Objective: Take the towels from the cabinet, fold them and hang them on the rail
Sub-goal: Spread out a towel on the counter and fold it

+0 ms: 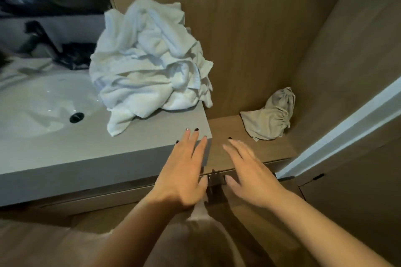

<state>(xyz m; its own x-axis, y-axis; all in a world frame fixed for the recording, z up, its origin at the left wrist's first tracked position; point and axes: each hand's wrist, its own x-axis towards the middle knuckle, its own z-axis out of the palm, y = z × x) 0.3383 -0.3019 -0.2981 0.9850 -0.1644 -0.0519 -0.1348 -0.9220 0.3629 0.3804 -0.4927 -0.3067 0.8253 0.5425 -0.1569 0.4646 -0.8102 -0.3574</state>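
Crumpled heap of white terry towels (149,63) sits unfolded on the grey stone counter (65,149), right of the basin. My left hand (184,171) and right hand (249,173) hover near, fingers straight, holding nothing. Folding and hanging remain; no rail visible.

A white oval ceramic sink basin (32,102) fills the left of the frame, its round black drain (76,117) toward its lower right. Behind it, upper left, stands a dark angular tap (41,38), blurred. The basin is set in a grey stone table (91,149). At right of centre, a crumpled beige drawstring cloth bag (270,115) lies on a brown wooden shelf (230,128).
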